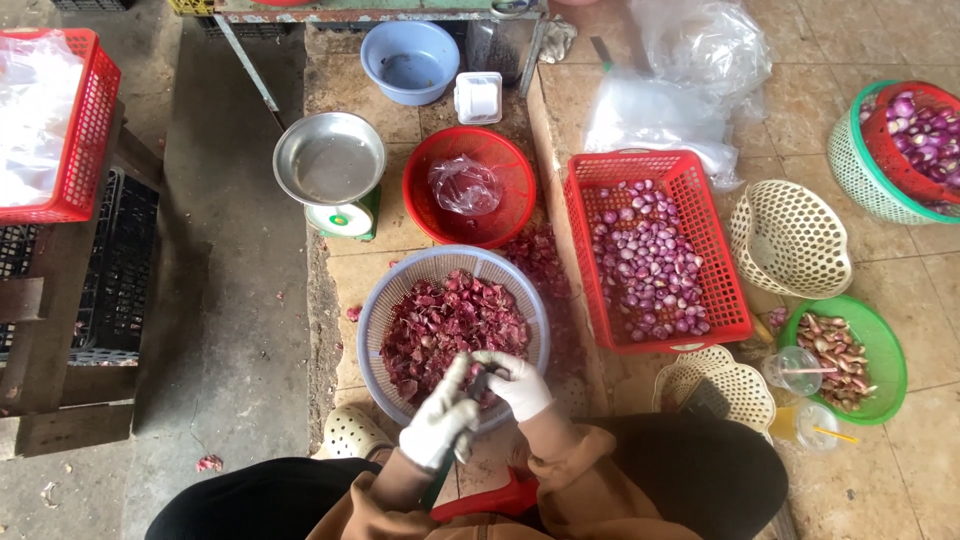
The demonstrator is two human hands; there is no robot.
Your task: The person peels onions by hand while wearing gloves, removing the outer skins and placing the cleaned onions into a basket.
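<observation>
Tiled floor with a rough concrete strip down the left is the whole workspace, everything laid out in reach of someone sitting low.

Far left of the hands there's a red crate [62,125] lined with clear plastic, sitting on black crates [120,265], well out of the way. Closer in, up and left of the hands, a kitchen scale with a steel pan [329,160], and behind it a blue bowl [410,60] and a small white tub [478,96]. A round red basket [468,186] with a crumpled plastic bag in it sits just past the main basket.

Right under the hands is the pale blue basket of reddish shallot skins [450,325]. My guess is it's parked there so peelings drop straight in.

Both hands wear white gloves and meet over the near rim of that basket, wrists bent inward, forearms coming up from the lap in brown sleeves. The left hand [440,420] is curled, fingers pointing up toward the other. The right hand [515,383] is closed around something small and dark [484,378], probably a shallot or a small knife, can't really tell which, and I can't see what the left is gripping either.

To the right of the hands: a red rectangular basket of peeled shallots [650,255], empty cream baskets [790,238], a green basket of unpeeled shallots [850,355], and far off top right another green and red basket of shallots [915,135]. Peeled on one side, unpeeled beside it, looks like a sorting setup to me.
</observation>
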